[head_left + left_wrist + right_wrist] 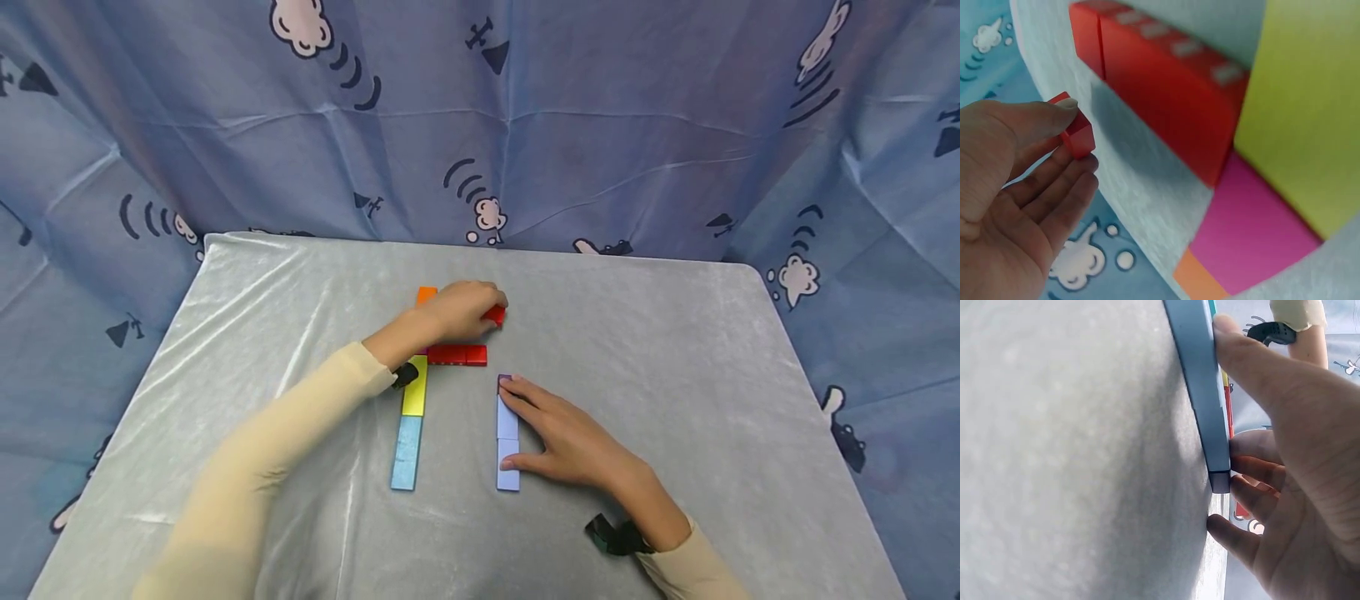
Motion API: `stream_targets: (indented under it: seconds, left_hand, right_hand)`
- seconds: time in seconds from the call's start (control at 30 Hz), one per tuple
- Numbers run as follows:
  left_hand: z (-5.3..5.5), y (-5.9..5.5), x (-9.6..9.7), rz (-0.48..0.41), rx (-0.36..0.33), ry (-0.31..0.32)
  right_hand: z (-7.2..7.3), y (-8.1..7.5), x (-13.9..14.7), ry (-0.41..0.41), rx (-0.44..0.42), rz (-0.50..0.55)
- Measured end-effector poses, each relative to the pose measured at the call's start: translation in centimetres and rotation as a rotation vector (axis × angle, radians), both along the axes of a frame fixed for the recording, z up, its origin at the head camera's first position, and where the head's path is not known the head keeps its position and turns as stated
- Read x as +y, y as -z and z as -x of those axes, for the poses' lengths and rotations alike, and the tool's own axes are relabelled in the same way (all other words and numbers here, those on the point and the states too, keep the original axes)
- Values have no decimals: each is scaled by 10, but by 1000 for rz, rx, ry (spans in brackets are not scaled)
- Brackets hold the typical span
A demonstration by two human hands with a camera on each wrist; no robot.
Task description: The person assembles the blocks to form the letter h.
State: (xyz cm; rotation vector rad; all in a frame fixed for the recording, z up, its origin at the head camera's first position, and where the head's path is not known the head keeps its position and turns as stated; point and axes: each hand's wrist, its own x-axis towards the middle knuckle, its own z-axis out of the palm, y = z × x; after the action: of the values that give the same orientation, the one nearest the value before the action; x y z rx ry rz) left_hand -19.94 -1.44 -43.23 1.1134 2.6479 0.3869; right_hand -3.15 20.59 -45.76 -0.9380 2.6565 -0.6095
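My left hand (467,310) pinches a small red block (1079,134) between thumb and fingers, above the far part of the table. Below it lies a red bar of blocks (457,356), meeting a column with orange (426,294), magenta (1254,228), yellow (414,386) and light blue (406,454) blocks. Part of that column is hidden by my left wrist. My right hand (566,436) rests its thumb and fingertips on a column of lavender blocks (507,417) with a dark purple block (504,380) at its far end. Its fingers are spread and relaxed.
A grey velvety cloth covers the table (637,333). Blue patterned curtains (600,125) hang behind and at both sides. Black straps sit on both wrists, and the right strap's dark piece (615,536) sticks out beside the wrist.
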Motion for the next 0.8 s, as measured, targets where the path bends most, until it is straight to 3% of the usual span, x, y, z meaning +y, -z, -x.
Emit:
stream_targets:
  seconds: [0.3, 0.8]
  left_hand:
    - [-26, 6, 2, -37, -10, 77]
    - [-47, 8, 2, -53, 5, 145]
  right_hand:
    - [0, 1, 0, -1, 26, 14]
    - [0, 3, 0, -14, 50, 19]
